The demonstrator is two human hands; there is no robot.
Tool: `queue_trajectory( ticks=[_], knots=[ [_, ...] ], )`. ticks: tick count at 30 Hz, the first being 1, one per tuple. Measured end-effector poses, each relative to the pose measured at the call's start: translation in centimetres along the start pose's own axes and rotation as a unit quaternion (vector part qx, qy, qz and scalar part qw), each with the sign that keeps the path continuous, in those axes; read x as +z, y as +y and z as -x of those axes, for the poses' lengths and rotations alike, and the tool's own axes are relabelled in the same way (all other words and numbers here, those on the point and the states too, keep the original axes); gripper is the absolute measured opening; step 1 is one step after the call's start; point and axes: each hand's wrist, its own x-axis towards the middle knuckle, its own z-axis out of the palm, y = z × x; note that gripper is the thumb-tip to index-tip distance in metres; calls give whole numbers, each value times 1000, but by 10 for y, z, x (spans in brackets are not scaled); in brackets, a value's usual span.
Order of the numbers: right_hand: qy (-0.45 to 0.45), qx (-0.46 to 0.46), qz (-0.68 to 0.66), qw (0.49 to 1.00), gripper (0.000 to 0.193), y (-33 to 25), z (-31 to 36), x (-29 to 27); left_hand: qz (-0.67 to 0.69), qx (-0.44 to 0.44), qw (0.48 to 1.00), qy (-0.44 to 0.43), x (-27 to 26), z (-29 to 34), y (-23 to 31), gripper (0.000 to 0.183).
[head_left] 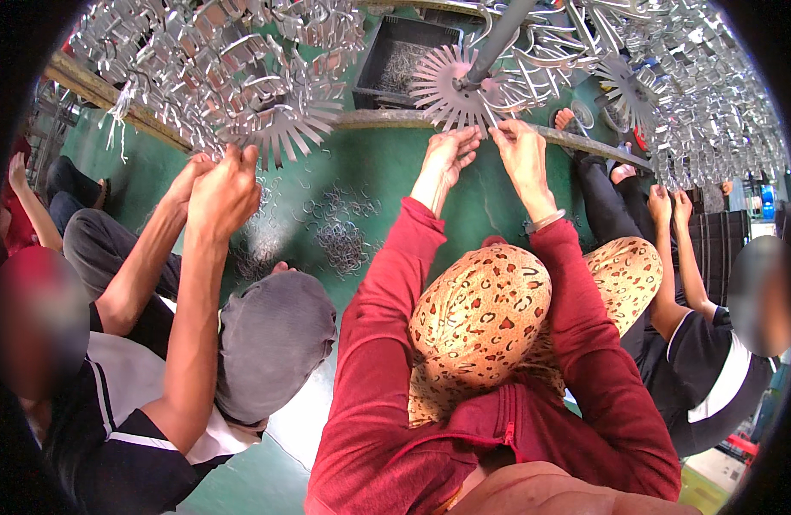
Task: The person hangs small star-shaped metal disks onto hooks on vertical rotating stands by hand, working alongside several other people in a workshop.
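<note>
A silver disc with slotted, finger-like blades (441, 79) hangs on a grey pole (502, 39) in front of me. At its lower edge my left hand (451, 156) has its fingers curled, the thumb and forefinger tips by the blades. Just to the right, my right hand (522, 148) pinches with thumb and forefinger close to the rim. Whatever lies in either pinch is too small to make out. Curved metal strips (541, 70) hang from the disc's right side.
A black crate (370, 93) of small metal pieces stands behind the disc. A rail (383, 118) crosses below it. Loose metal hooks (342, 245) lie on the green floor. Co-workers sit at both sides, their hands (220, 190) at dense racks of hanging metal parts (207, 64).
</note>
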Motion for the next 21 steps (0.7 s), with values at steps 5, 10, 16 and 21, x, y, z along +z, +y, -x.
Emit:
queue_trajectory(
  ticks=[5,10,16,21],
  knots=[
    [40,39,-90,994,17,15,8,10,2,-22,1000,-8,4,1,2,27],
    [41,14,-50,998,17,11,10,11,18,-8,1000,-22,2,-1,4,36],
    [56,-16,-76,995,18,9,16,18,4,-33,999,-43,-9,7,11,32],
    [50,-54,-58,996,18,-10,17,15,-8,-44,999,-25,-15,12,21,29]
  ],
)
